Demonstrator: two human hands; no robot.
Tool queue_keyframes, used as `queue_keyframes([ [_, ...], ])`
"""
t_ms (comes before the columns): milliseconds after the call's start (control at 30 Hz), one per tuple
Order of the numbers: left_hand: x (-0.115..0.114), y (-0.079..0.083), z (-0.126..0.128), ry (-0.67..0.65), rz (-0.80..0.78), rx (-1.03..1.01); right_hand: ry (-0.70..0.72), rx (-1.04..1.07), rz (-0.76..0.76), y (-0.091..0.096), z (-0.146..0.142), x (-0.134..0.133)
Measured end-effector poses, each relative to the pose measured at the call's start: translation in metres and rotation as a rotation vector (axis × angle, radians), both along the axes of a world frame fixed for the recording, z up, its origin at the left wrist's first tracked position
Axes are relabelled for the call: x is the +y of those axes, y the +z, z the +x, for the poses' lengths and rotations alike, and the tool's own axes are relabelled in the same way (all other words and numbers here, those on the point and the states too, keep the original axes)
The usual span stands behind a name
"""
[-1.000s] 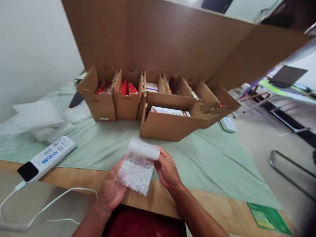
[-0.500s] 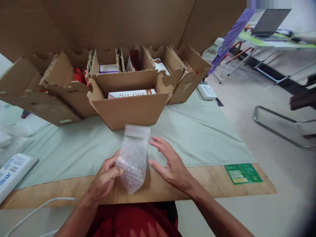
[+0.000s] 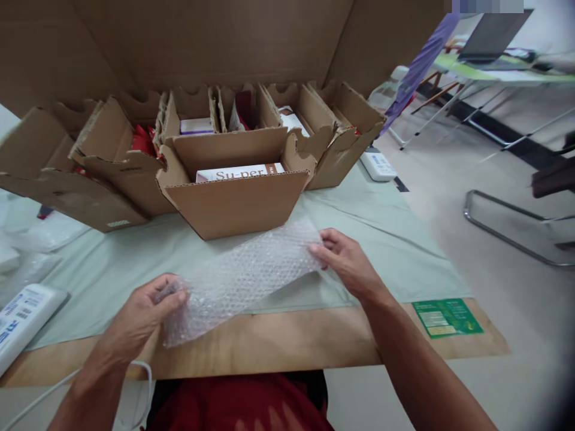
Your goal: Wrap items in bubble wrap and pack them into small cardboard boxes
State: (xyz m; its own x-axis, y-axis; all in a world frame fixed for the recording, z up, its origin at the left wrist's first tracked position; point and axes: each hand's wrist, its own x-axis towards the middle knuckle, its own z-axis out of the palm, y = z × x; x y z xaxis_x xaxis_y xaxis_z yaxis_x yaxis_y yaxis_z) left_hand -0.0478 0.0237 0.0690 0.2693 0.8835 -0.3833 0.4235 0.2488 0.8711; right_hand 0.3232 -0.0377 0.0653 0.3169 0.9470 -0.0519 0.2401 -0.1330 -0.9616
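Observation:
A clear sheet of bubble wrap [image 3: 242, 272] is stretched slantwise between my two hands, just above the table's front part. My left hand [image 3: 146, 314] pinches its lower left end, where the plastic is bunched. At the upper right end, my right hand [image 3: 344, 257] grips the edge between thumb and fingers. Right behind the wrap stands a cardboard bin [image 3: 233, 206] with a white box lettered "Su-per" [image 3: 240, 173] inside. The wrap's far edge comes close to the bin's base; whether they touch I cannot tell.
More cardboard bins [image 3: 121, 185] stand in a row behind, holding red packets [image 3: 144, 140] and boxes. White packages [image 3: 27, 311] and clear plastic lie at the left. A green card [image 3: 448, 317] is on the wooden front edge at right. A white cable [image 3: 144, 371] hangs at front left.
The bubble wrap, folded small in my left hand before, is now spread out wide. My right hand has taken hold of one end and moved right; my left hand moved left.

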Motion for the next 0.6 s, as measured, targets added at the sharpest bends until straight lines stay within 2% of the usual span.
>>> queue_keyframes([
  [100,0.013,0.002,-0.002,0.026,0.181,0.181,-0.145,-0.026,-0.020,-0.007,0.019,-0.029],
  [233,0.022,-0.009,-0.001,0.002,0.367,0.472,-0.258,-0.491,0.093,-0.024,0.029,-0.054],
  [333,0.019,-0.017,0.000,-0.033,0.401,0.554,-0.166,-0.722,0.153,-0.027,0.034,-0.056],
  [433,0.013,-0.020,0.008,-0.042,0.431,0.630,-0.062,-0.813,0.108,-0.025,0.038,-0.038],
  [533,0.005,-0.020,0.024,-0.113,0.478,0.767,0.030,-0.838,-0.012,-0.024,0.036,-0.009],
  [600,0.002,-0.019,0.032,-0.167,0.503,0.790,0.188,-0.784,-0.038,-0.023,0.027,0.004],
])
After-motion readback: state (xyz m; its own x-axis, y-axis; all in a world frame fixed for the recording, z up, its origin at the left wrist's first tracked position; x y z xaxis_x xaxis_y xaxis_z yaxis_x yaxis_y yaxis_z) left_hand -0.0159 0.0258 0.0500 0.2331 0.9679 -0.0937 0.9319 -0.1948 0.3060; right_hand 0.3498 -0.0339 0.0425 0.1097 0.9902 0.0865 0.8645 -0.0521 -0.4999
